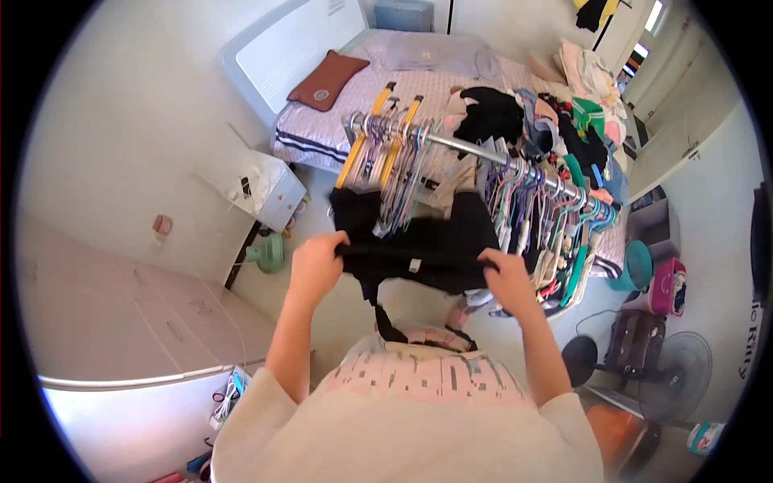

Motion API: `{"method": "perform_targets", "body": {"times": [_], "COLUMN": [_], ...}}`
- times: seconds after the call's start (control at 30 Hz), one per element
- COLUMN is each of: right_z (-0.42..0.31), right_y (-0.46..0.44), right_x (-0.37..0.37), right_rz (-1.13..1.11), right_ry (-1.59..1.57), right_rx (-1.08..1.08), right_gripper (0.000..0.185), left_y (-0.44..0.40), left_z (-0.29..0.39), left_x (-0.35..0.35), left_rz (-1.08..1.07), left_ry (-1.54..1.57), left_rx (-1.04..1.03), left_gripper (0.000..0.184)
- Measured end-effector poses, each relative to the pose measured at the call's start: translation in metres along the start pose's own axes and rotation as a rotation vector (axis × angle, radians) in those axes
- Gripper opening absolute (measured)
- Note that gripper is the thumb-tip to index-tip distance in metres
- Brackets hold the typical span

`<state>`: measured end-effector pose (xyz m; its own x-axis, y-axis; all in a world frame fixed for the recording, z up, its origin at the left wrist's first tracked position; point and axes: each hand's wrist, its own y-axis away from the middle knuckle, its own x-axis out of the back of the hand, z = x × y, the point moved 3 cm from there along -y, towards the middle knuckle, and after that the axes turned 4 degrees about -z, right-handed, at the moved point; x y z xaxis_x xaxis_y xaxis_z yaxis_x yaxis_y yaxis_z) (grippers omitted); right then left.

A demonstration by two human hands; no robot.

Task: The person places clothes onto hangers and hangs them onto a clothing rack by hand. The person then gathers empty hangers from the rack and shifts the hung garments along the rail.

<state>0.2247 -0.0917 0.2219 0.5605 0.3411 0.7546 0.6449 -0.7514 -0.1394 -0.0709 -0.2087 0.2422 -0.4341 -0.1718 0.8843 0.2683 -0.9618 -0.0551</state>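
Observation:
Between my two hands a pair of black pants point(419, 241) is stretched out by the waistband, a small white label showing at the middle. Its two legs hang away from me, blurred at the far ends. My left hand point(319, 262) grips one end of the waistband, and my right hand point(509, 278) grips the other. Just beyond the pants stands a metal clothes rail point(475, 150), with many hangers point(403, 165) bunched at its left and more hangers point(547, 209) along its right. A dark strip of cloth dangles below the pants near my body.
Behind the rail is a bed point(386, 84) with a brown pillow point(328, 80) and heaped clothes point(491, 113). At left are a small white cabinet point(278, 197) and a green fan point(266, 253). Right of me stand a teal basin point(634, 266), a dark bag point(636, 342) and a floor fan point(676, 374).

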Motion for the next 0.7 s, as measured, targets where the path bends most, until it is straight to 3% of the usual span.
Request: {"method": "perform_targets", "body": {"times": [0.07,0.13,0.17,0.2,0.27,0.3,0.33,0.37,0.43,0.5,0.6,0.7], "right_z": [-0.017,-0.03,-0.021,-0.015,0.006,0.021,0.04,0.069,0.109,0.108,0.087,0.084], "right_y": [-0.001,-0.006,-0.011,-0.019,-0.049,-0.064,-0.08,-0.1,-0.13,-0.152,-0.156,-0.156], "right_x": [-0.001,-0.009,-0.026,-0.04,-0.072,-0.094,-0.119,-0.153,-0.214,-0.235,-0.233,-0.23], "right_rz": [-0.168,-0.437,-0.447,-0.513,-0.31,-0.139,0.028,0.047,0.065,0.309,0.143,0.119], "right_ry": [-0.159,-0.512,-0.649,-0.965,-1.064,-0.969,-0.869,-0.695,-0.523,-0.16,-0.387,-0.41], "right_rx": [-0.072,-0.107,-0.004,-0.049,-0.14,-0.223,-0.303,-0.36,-0.407,-0.337,-0.476,-0.44], "right_gripper": [0.022,0.024,0.029,0.024,0.024,0.027,0.031,0.035,0.041,0.04,0.04,0.04], "left_y": [0.007,0.024,0.03,0.035,0.042,0.045,0.046,0.047,0.047,0.047,0.049,0.05], "left_z": [-0.001,-0.004,-0.005,-0.005,-0.008,-0.005,-0.001,0.005,0.031,0.04,0.043,0.03], "left_x": [0.005,0.008,0.005,0.001,-0.018,-0.027,-0.043,-0.056,-0.061,-0.058,-0.059,-0.064], "left_rz": [0.128,0.346,0.389,0.398,0.269,0.274,0.184,0.087,0.07,0.056,-0.021,-0.057], "left_ry": [0.042,0.238,0.247,0.242,0.473,0.475,0.74,1.003,1.028,1.046,0.977,1.013], "left_rx": [0.014,0.084,0.101,0.098,0.244,0.244,0.255,0.261,0.221,0.175,0.116,0.235], "left_gripper": [0.029,0.026,0.028,0.028,0.031,0.031,0.03,0.028,0.027,0.025,0.022,0.02]}}
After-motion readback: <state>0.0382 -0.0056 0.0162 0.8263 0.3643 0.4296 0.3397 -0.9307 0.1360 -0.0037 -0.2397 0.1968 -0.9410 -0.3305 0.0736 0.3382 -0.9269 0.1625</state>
